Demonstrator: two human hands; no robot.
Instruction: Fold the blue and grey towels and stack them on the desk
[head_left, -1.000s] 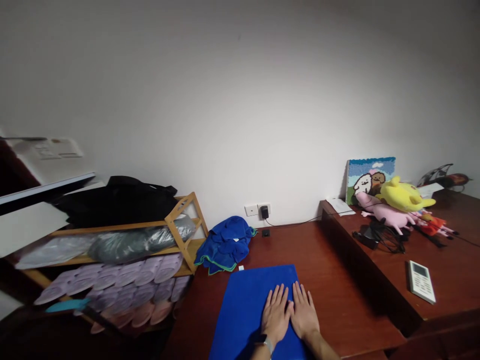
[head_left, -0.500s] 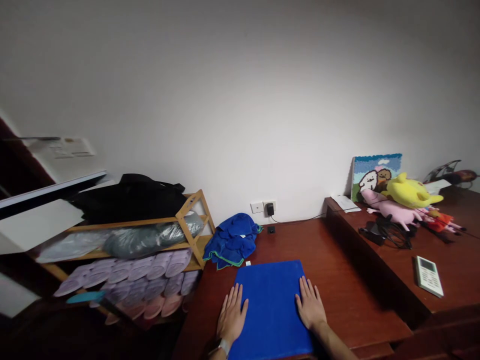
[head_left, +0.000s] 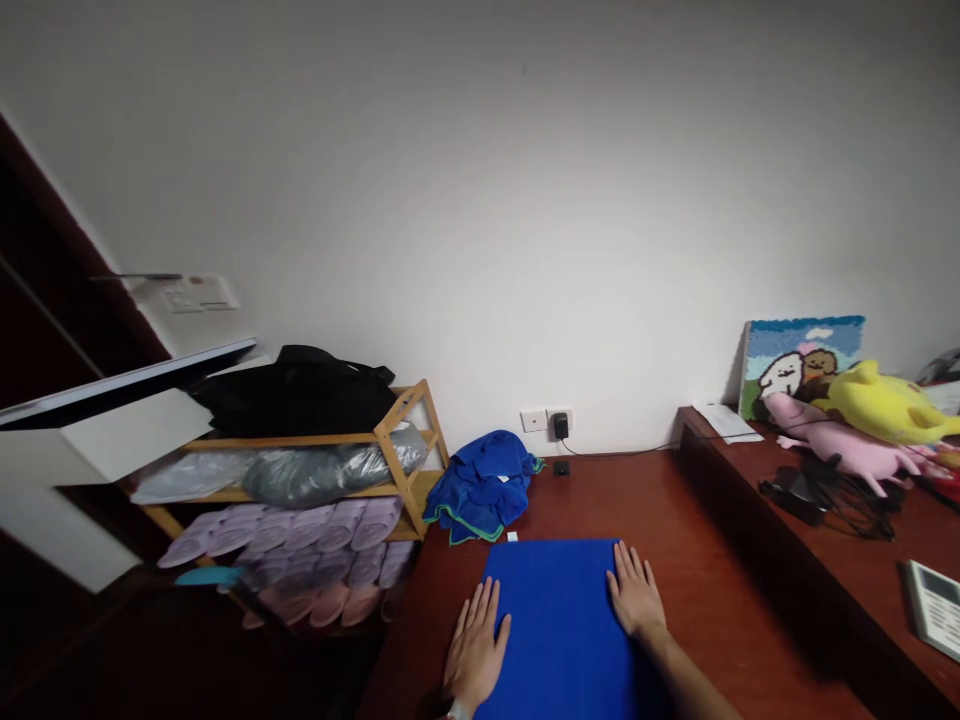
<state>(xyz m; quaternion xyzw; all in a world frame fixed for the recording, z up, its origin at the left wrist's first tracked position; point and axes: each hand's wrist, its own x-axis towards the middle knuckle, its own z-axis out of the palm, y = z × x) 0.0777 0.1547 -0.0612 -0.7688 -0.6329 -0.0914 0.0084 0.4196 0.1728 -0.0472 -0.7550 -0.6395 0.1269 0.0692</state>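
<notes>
Reddish desk (head_left: 615, 498), rectangular blue sheet (head_left: 562, 630), crumpled cloth (head_left: 476, 488)

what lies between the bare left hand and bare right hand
In the head view, a flat blue rectangular sheet lies between the left hand and the right hand.

A lived-in room, most likely in a home.
At eight o'clock in the view, a wooden rack (head_left: 422, 488) holds rows of lilac and pink slippers (head_left: 345, 522), with a black bag (head_left: 300, 395) on top; at three o'clock, plush toys (head_left: 885, 402) lie before a picture of two dogs (head_left: 802, 345) on a reddish-brown desk (head_left: 832, 570).
</notes>
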